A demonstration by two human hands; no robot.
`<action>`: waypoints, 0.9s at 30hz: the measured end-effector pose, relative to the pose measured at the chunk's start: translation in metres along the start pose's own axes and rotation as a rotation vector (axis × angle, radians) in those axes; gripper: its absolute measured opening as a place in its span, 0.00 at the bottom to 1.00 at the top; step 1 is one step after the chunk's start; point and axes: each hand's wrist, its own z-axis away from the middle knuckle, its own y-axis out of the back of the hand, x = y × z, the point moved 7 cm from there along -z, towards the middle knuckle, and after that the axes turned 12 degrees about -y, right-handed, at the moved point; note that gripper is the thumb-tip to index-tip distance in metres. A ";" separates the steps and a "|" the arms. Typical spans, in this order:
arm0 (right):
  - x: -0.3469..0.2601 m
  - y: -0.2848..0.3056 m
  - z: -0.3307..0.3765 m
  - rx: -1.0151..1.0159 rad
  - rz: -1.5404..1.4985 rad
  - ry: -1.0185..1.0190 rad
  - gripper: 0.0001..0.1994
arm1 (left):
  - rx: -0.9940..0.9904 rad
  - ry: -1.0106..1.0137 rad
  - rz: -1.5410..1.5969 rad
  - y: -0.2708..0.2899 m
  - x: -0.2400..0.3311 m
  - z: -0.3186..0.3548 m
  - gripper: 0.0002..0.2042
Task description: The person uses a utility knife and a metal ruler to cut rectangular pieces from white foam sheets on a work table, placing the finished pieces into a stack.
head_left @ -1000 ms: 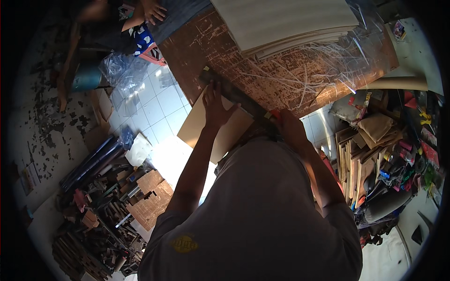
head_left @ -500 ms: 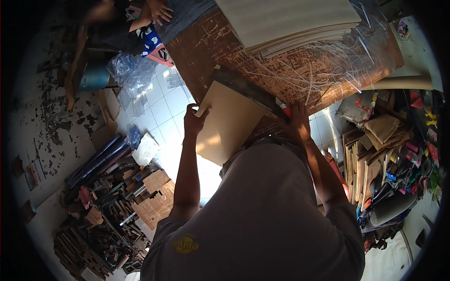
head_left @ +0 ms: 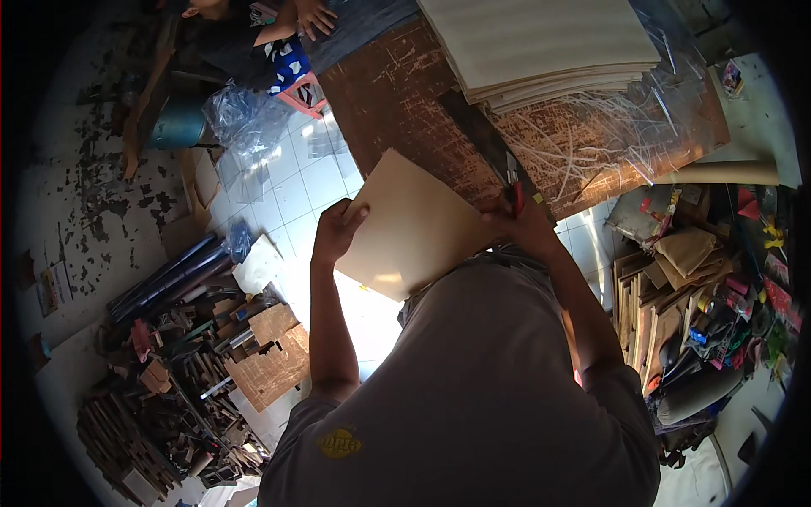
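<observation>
A tan sheet of board (head_left: 410, 228) is tilted in front of my body, over the table's near edge. My left hand (head_left: 340, 230) pinches its left side, thumb on top. At the sheet's right corner is my right hand (head_left: 524, 226), its fingers against the edge. That same hand holds a red cutter knife (head_left: 516, 196), with a metal blade pointing away from me. Just beyond the sheet, a long dark straightedge (head_left: 481, 127) lies on the scratched brown table (head_left: 380, 84), partly by the knife.
A stack of pale boards (head_left: 541, 51) covers the table's far side, with thin trimmed strips (head_left: 583, 135) beside it. Another person's hand (head_left: 316, 17) rests at the far left. Wood offcuts (head_left: 270, 355) lie at left; cardboard pieces (head_left: 650, 296) stand at right.
The sheet has come away from the straightedge and turned, its far corner now free. My right hand has moved from the straightedge's near end to the sheet's right corner, knife still held.
</observation>
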 end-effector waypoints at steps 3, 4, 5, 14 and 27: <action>0.001 0.000 0.005 -0.046 -0.212 -0.088 0.15 | 0.035 -0.040 0.183 -0.001 0.015 0.001 0.13; 0.010 0.001 0.001 -0.122 -0.326 -0.111 0.19 | 0.037 -0.065 0.244 -0.002 0.023 -0.001 0.11; 0.019 0.001 -0.001 -0.198 -0.440 -0.132 0.24 | 0.036 -0.068 0.245 -0.002 0.029 -0.001 0.11; -0.004 0.007 0.023 -0.108 -0.278 -0.160 0.22 | 0.002 -0.108 0.166 -0.002 0.059 0.000 0.12; -0.105 -0.010 0.060 -0.127 -0.292 0.178 0.26 | -0.162 -0.290 0.015 -0.016 0.139 0.002 0.08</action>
